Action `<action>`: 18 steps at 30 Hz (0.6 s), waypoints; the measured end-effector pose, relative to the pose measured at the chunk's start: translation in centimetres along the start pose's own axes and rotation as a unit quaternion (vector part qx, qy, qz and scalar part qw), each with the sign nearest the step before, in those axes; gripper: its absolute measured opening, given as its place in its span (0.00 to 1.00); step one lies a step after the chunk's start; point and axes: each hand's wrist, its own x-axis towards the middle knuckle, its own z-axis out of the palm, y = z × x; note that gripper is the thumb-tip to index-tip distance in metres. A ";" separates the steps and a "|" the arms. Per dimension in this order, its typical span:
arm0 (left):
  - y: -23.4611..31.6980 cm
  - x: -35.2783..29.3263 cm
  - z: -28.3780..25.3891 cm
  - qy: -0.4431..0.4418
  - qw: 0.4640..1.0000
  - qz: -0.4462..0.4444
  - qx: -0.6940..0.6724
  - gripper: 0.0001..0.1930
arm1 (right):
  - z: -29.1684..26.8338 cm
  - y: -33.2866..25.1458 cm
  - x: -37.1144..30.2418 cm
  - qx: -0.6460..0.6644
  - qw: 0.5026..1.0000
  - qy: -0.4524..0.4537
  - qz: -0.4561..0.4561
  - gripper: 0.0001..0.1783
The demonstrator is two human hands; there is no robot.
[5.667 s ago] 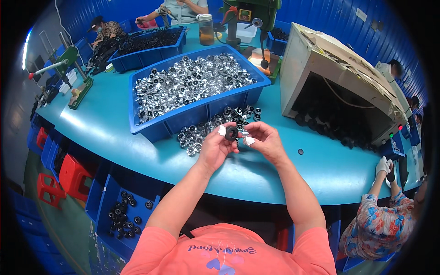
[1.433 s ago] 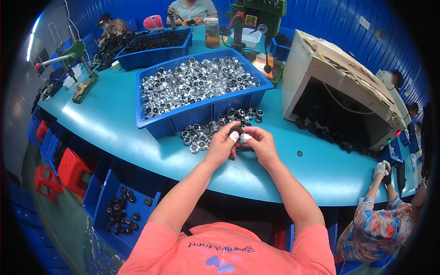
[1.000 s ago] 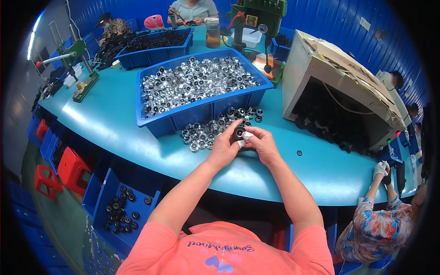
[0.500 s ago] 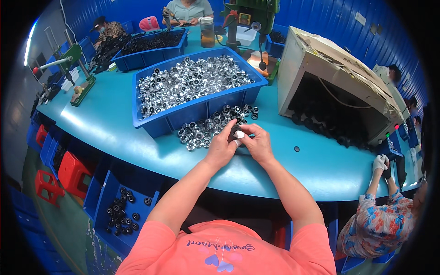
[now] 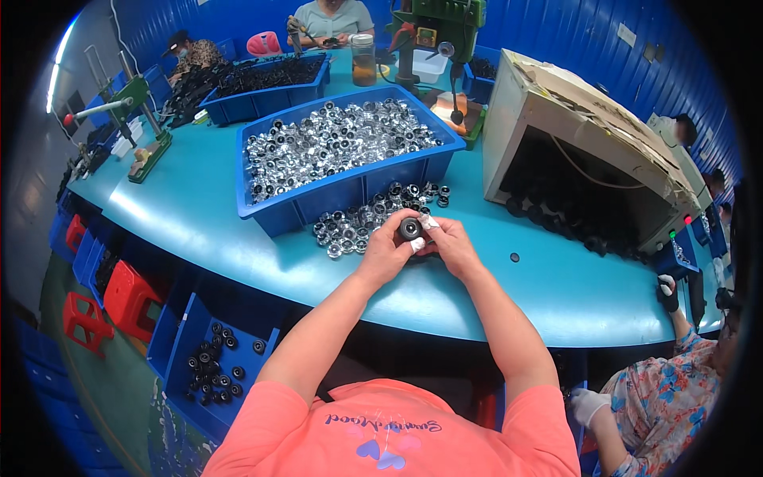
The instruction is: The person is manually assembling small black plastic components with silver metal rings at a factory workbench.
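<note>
My left hand (image 5: 383,256) pinches a small black wheel (image 5: 410,229) with a pale centre between thumb and fingers, its round face turned up. My right hand (image 5: 453,245) is closed against the wheel's other side, thumb next to its rim; the right fingers are partly hidden beneath. White wrapping covers the tips of both thumbs. Just beyond my hands lies a loose heap of clear and silvery round parts with dark centres (image 5: 350,230). Behind that heap stands a blue bin (image 5: 334,197) filled with more of the same parts.
At right stands an open-fronted box (image 5: 499,127) with black wheels inside. A small black disc (image 5: 514,257) lies on the teal table (image 5: 310,278). Black wheels sit in a low blue bin (image 5: 246,405) at left. A green press (image 5: 441,12) stands behind; a gloved co-worker (image 5: 660,405) sits at right.
The wheel has turned so its round face shows more plainly, and my right thumb has shifted off it toward the rim. At right, the co-worker's hands have moved apart, one lower.
</note>
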 end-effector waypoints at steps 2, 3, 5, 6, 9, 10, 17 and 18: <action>0.3 -0.3 -0.1 0.002 0.999 0.001 0.036 0.21 | -0.4 -0.1 0.0 -0.010 1.000 -0.007 0.015 0.18; 0.5 -0.4 -0.1 0.005 0.998 0.003 0.063 0.21 | -0.4 -0.1 0.0 -0.021 1.000 -0.005 0.014 0.18; 1.9 -0.6 -0.3 0.008 0.991 0.016 0.131 0.22 | -0.9 -0.2 -0.1 -0.049 0.999 0.013 0.001 0.17; 3.0 -1.6 -1.4 0.007 0.986 0.019 0.167 0.22 | -1.2 -0.5 -0.1 -0.071 0.997 0.031 -0.014 0.16; 5.5 -6.2 -6.2 0.004 0.957 0.004 0.291 0.25 | -3.2 -1.2 0.1 -0.152 0.982 0.100 -0.053 0.14; 6.3 -8.4 -8.8 0.006 0.940 -0.016 0.342 0.25 | -4.8 -1.7 0.3 -0.194 0.968 0.141 -0.079 0.13; 9.5 -32.2 -28.9 0.098 0.650 -0.291 0.695 0.31 | -16.3 -6.1 -2.0 -0.572 0.748 0.328 -0.075 0.20; 9.7 -34.5 -30.1 0.114 0.629 -0.308 0.705 0.32 | -17.2 -6.0 -2.5 -0.618 0.713 0.326 -0.061 0.23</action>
